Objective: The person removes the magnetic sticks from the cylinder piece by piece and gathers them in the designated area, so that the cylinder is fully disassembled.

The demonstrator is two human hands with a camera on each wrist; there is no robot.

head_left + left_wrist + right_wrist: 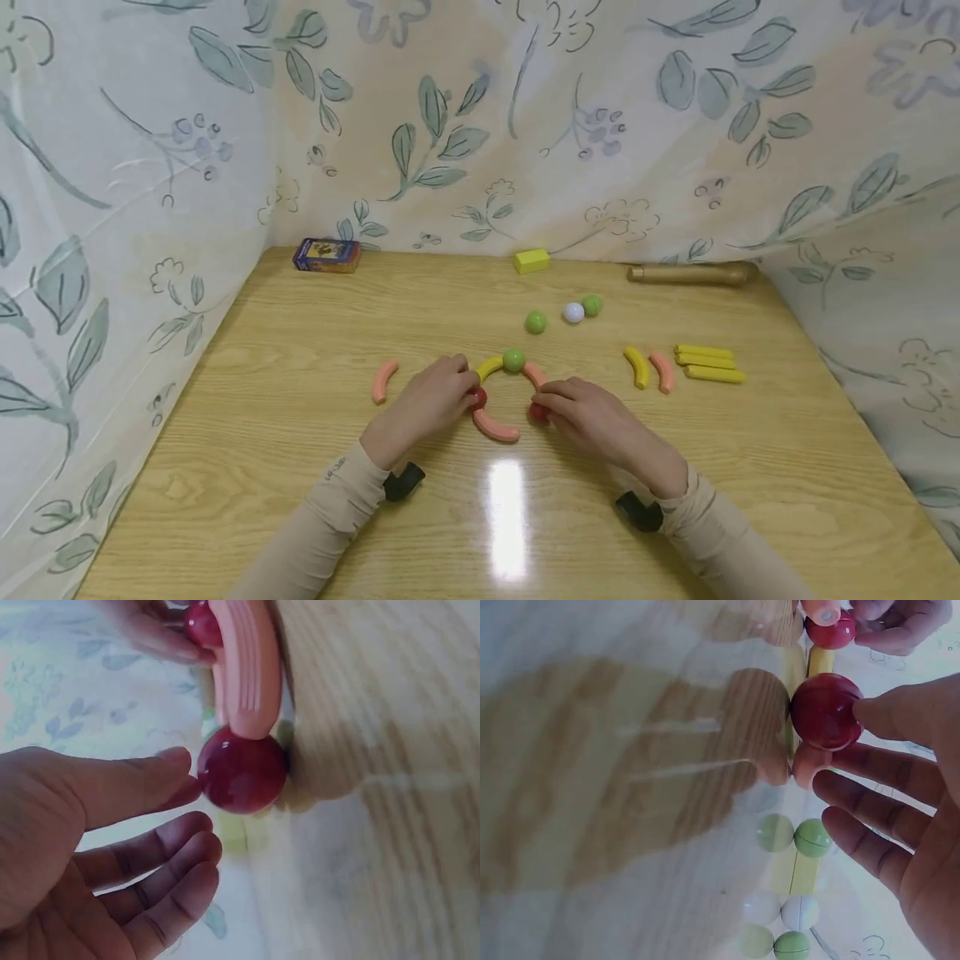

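A ring of curved sticks and balls lies on the wooden table. My left hand (433, 398) pinches the red ball (241, 771) on the ring's left side with thumb and index fingertips. On the right side, my right hand (600, 423) holds another red ball (826, 712) between thumb and index finger. Between them at the top sit a yellow curved stick (491, 365), a green ball (513, 360) and a pink curved stick (535, 374). Below the left red ball lies a second pink curved stick (497, 427), its right end apart from the right red ball.
Left of the ring is a loose pink curved stick (384, 382). Farther right lie a yellow curved stick (637, 367), a pink one (662, 372) and yellow straight sticks (708, 358). Behind are loose balls (573, 312), a yellow block (532, 261), a small box (327, 256) and a brown rod (692, 274).
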